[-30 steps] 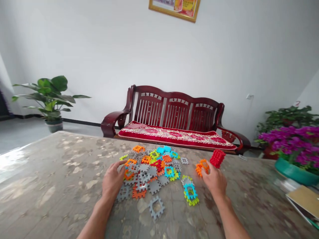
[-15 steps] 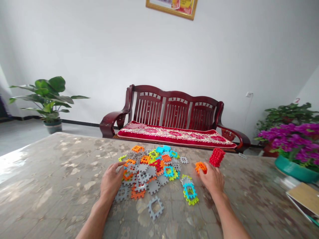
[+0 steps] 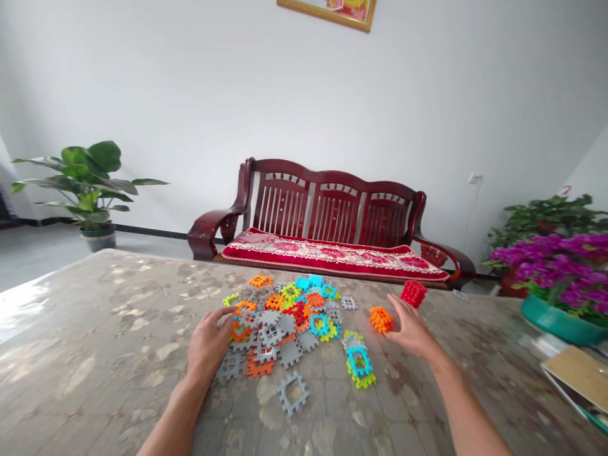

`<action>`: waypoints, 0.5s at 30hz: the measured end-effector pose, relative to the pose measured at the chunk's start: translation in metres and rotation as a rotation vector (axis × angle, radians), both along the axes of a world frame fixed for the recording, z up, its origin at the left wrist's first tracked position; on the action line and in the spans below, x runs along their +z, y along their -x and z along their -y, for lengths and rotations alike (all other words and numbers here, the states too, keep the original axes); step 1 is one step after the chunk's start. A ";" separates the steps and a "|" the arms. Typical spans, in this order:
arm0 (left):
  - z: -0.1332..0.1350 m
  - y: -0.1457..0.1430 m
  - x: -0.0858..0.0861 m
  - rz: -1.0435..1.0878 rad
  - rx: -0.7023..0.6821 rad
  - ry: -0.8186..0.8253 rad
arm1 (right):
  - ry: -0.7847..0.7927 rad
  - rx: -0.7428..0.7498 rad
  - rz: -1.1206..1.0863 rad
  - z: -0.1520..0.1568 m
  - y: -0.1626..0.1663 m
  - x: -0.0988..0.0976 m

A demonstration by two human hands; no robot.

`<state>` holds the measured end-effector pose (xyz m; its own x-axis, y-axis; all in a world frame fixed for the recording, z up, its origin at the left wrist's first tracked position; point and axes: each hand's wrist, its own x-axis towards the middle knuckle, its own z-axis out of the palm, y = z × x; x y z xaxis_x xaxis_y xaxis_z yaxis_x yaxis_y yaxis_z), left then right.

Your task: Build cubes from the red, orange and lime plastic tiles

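Spreading the right hand (image 3: pixel 412 326) right of centre in the frame, with thumb and fingers well parted around the near side of the orange stack (image 3: pixel 381 320); cannot tell contact from a narrow gap. Having the red stack (image 3: pixel 413 293) just beyond those fingers, a little higher in the frame.

Resting the left hand (image 3: pixel 209 342) left of centre, at the left edge of the pile (image 3: pixel 291 353), with thumb and forefinger parted. Pointing that forefinger in toward an orange tile (image 3: pixel 246 308); cannot tell touching from nearly touching, nor make out the remaining fingers clearly.

Filling the lower centre with the pile: grey, orange, blue, green and red tiles, overlapping, some flat, some tilted, several with cut-out middles. Lying apart below it, a grey tile (image 3: pixel 289 407) with a wide opening. Lying between pile and right hand, a short row (image 3: pixel 360 373) of overlapping grey, blue and green tiles.

Stretching across the lower half, the patterned table (image 3: pixel 118 354). Standing behind it at mid-frame, a dark red bench (image 3: pixel 332 176) with a red mat (image 3: pixel 332 252) along the seat. Standing at left, a potted plant (image 3: pixel 88 180); at right, purple flowers (image 3: pixel 553 266) in a teal bowl (image 3: pixel 560 320). Hanging at top centre, a gold frame (image 3: pixel 365 25), cut by the picture's edge.
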<state>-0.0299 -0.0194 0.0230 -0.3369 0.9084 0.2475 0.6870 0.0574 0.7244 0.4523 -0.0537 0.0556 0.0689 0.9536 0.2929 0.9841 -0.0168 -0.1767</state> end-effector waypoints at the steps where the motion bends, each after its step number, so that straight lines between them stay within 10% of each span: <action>1: 0.000 0.000 0.000 0.000 0.000 -0.003 | 0.053 0.034 0.054 -0.002 -0.003 0.004; 15: 0.000 0.000 0.000 -0.026 0.000 -0.008 | 0.307 0.374 0.293 -0.034 -0.002 0.020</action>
<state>-0.0297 -0.0193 0.0233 -0.3301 0.9065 0.2631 0.7055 0.0517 0.7068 0.4547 -0.0200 0.0751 -0.3328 0.9419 -0.0460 0.9400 0.3352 0.0632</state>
